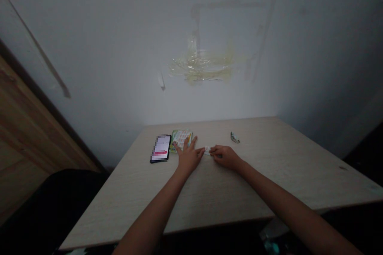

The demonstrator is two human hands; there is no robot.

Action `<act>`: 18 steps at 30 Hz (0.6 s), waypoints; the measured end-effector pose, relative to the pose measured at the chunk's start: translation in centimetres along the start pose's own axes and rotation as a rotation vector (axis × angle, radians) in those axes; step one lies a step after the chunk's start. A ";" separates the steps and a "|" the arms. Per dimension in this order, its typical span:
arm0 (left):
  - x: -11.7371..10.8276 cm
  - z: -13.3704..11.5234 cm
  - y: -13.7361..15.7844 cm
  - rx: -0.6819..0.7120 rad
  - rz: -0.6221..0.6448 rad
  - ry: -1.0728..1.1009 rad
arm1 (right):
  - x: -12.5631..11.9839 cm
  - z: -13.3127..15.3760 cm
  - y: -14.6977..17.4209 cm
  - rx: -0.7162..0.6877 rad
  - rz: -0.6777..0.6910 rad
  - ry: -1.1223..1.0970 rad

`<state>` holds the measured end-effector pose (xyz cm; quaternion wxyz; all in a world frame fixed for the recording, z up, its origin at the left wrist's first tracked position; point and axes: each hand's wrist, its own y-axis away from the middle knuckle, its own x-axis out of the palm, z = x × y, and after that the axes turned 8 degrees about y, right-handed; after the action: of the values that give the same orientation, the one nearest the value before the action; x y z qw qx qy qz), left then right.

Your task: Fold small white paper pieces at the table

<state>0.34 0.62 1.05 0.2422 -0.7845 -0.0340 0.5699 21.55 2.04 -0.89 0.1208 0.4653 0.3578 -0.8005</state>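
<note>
A small whitish piece (pixel 207 150), like a paper scrap or sticker, lies on the table between my hands; its exact kind is too small to tell. My right hand (pixel 225 156) is closed, its fingertips pinching the right end of that piece. My left hand (pixel 188 157) rests with fingers spread, and one digit stretches right to touch the piece's left end. Its other fingertips overlap the lower right part of a green and white printed sheet (pixel 180 136). Just left of the sheet lies a phone (pixel 160 148) with a lit, partly blurred screen.
A small crumpled dark and pale item (pixel 234 137) sits farther back, right of my hands. The pale wooden table (pixel 143 203) meets a grey wall (pixel 119 67) bearing yellowed tape (pixel 206 65). Dark fabric or a seat (pixel 54 207) is at the lower left.
</note>
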 end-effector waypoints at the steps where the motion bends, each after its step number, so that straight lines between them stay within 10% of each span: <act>1: 0.0 0.0 -0.1 0.013 -0.002 -0.004 | 0.0 0.0 0.0 -0.001 -0.002 0.002; 18: 0.0 -0.7 -0.8 0.157 -0.062 -0.041 | -0.6 0.8 -0.1 0.018 0.017 0.004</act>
<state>1.11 1.04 1.54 0.3198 -0.7497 -0.0183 0.5791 21.31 1.51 -0.11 0.1227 0.4711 0.3469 -0.8017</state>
